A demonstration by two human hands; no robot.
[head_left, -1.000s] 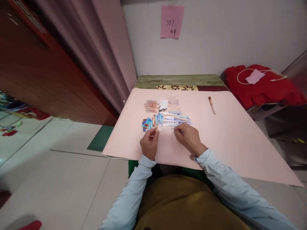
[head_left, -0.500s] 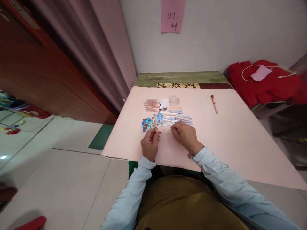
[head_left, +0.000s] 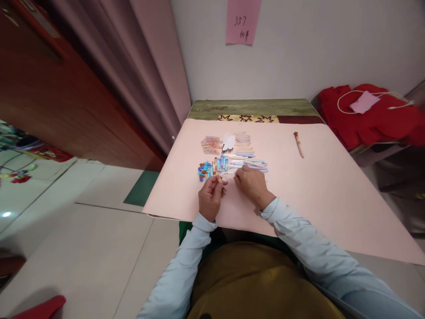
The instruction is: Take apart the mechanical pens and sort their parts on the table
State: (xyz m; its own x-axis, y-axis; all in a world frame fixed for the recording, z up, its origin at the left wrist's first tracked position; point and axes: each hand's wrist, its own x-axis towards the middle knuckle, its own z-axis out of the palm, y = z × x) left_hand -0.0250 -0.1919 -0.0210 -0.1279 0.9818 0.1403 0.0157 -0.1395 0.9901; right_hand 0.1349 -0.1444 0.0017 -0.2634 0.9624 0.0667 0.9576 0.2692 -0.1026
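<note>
My left hand [head_left: 210, 197] is closed, thumb and fingers pinching a small beige-and-brown pen part [head_left: 219, 179] near the table's front edge. To its right, my right hand [head_left: 253, 185] is bent over the near end of a group of thin white and blue pen parts [head_left: 250, 163]. Its fingers are curled together, and what lies between them is hidden. Just beyond my left hand are small blue and brown pieces [head_left: 202, 170] and short blue tubes [head_left: 222, 163]. A whole-looking beige pen with a brown top [head_left: 299, 145] lies apart at the right.
Behind are pinkish clear pieces [head_left: 211, 145], white refills with black tips [head_left: 228, 144] and pale sticks [head_left: 243, 141]. Pink paper [head_left: 315, 199] covers the table. A red cloth with a white cable [head_left: 361, 117] sits right of the table; a curtain [head_left: 159, 66] hangs left.
My right hand has shifted slightly left and away from me, over the near ends of the thin parts. My left hand keeps its pinch on the beige part, which now shows more upright.
</note>
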